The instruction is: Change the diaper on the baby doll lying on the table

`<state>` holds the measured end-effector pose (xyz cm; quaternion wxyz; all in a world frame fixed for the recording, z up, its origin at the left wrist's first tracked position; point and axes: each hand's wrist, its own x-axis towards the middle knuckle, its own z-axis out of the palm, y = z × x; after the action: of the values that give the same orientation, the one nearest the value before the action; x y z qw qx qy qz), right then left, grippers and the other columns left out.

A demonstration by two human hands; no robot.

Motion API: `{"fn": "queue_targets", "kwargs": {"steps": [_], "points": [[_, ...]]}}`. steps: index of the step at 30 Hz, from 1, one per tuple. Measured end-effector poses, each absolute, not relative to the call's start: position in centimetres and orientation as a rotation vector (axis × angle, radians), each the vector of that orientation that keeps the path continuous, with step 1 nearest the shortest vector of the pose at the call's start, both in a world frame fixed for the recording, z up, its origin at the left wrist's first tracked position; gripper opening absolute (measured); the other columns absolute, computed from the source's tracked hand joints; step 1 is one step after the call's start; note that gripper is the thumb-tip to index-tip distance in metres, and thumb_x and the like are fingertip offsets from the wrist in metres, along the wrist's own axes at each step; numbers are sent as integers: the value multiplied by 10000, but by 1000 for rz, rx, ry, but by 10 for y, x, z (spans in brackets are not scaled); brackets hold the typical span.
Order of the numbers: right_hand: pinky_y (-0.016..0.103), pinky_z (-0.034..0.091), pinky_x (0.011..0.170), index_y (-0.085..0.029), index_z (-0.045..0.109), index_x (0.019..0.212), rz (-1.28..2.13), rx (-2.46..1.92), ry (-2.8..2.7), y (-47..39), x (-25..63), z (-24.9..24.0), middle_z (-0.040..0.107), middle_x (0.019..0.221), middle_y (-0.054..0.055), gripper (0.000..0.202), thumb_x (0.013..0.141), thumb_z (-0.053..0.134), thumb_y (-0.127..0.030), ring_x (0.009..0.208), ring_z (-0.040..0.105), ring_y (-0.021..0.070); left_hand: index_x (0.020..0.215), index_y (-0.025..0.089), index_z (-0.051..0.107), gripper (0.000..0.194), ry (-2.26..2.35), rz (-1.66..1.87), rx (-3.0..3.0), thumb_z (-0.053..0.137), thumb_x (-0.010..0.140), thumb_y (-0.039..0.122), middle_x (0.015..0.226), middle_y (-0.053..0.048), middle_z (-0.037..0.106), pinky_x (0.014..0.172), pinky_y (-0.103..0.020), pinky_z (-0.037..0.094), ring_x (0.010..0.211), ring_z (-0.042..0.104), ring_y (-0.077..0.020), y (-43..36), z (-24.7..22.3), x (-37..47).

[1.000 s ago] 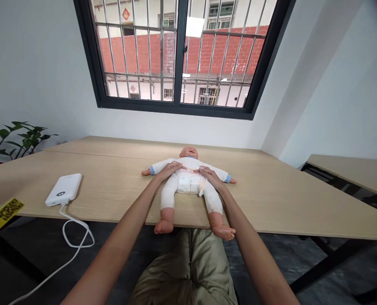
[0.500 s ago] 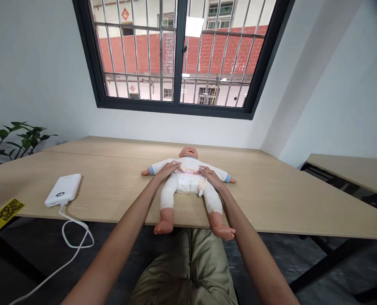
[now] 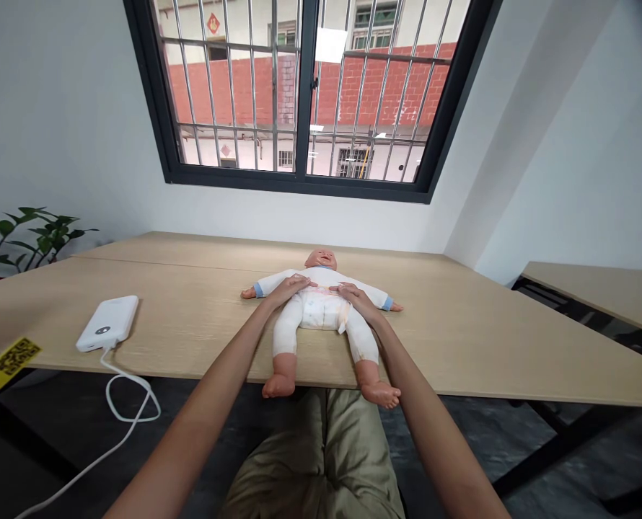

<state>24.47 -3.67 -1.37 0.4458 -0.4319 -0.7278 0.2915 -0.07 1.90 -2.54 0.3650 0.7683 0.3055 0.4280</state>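
Spanning most of the view, the table [image 3: 488, 324] is the largest thing here, with a barred window [image 3: 299, 180] beyond it at 12 o'clock. Midway along the table's near edge a baby doll [image 3: 362, 339] lies on its back, head toward 12 o'clock, feet at 5 and 7 reaching past the edge. It wears a long-sleeved white shirt [image 3: 322, 277] with blue cuffs. At its 9 o'clock, well apart, sits a white power bank [image 3: 107, 321]. The person's left hand [image 3: 288, 287] rests at the doll's waist at 10 o'clock, the right hand [image 3: 358, 295] at 2. Between them a diaper [image 3: 319, 316] covers the hips, with a pale strip [image 3: 343, 317] at its 3 o'clock edge. Both hands' fingers [image 3: 301, 280] are loosely bent, tips turned inward over the belly; whether they pinch anything or merely press, one cannot tell.

The doll is probably fairly light, its head and feet smooth and firm, its clothed body softer; the torso at 9 and 3 o'clock should give the steadiest hold. The diaper looks soft and thin, likely best taken by its 12 o'clock waistband, gently.
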Motion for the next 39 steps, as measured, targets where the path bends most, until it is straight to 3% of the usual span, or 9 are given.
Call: {"fn": "queue_targets", "kwargs": {"steps": [4,14,19,23,28,33,39], "points": [[362,289,1116,-196,751,1048,723,-1079,-1784,-37,244,-14,637,1241,68,389,904,509,-464,1247,488,219,934,138,746,337,717,1095,1882,564,853,409,1102,-74,673,977,-284,381,1100,548,-240,23,-29,0],[341,278,1117,-179,775,862,725,-1053,-1766,-36,245,-15,640,1223,83,425,889,515,-514,1235,499,219,836,178,738,228,739,1070,1923,627,781,370,1022,-68,684,1012,-346,366,1100,547,-245,11,-19,-2],[344,267,1118,-181,771,947,726,-1075,-1768,-38,244,-13,634,1239,83,396,891,526,-487,1240,492,212,764,184,728,204,682,1056,1972,611,777,351,954,-57,686,1013,-344,364,1100,542,-238,16,-21,-3],[357,289,1111,-200,755,1028,725,-1107,-1767,-40,242,-11,650,1217,77,340,888,552,-434,1235,496,214,815,185,732,205,725,1069,1920,621,778,353,999,-57,682,995,-331,376,1092,549,-234,17,-23,-2],[355,312,1102,-195,771,959,728,-1093,-1770,-38,244,-11,653,1210,73,328,894,543,-422,1228,507,217,901,149,729,239,762,1098,1884,630,791,338,1051,-76,685,976,-306,371,1095,540,-250,11,-21,1],[362,301,1109,-184,777,833,729,-1075,-1770,-36,246,-13,664,1178,83,374,887,540,-468,1228,508,227,833,183,732,209,754,1092,1905,612,780,345,1003,-57,688,995,-323,371,1080,549,-236,14,-21,0],[345,329,1087,-179,771,926,723,-1040,-1771,-37,243,-15,661,1182,87,411,887,513,-497,1177,541,213,764,215,734,191,692,1067,1944,595,769,345,954,-36,678,1002,-328,382,1089,549,-219,22,-26,-3]]}}
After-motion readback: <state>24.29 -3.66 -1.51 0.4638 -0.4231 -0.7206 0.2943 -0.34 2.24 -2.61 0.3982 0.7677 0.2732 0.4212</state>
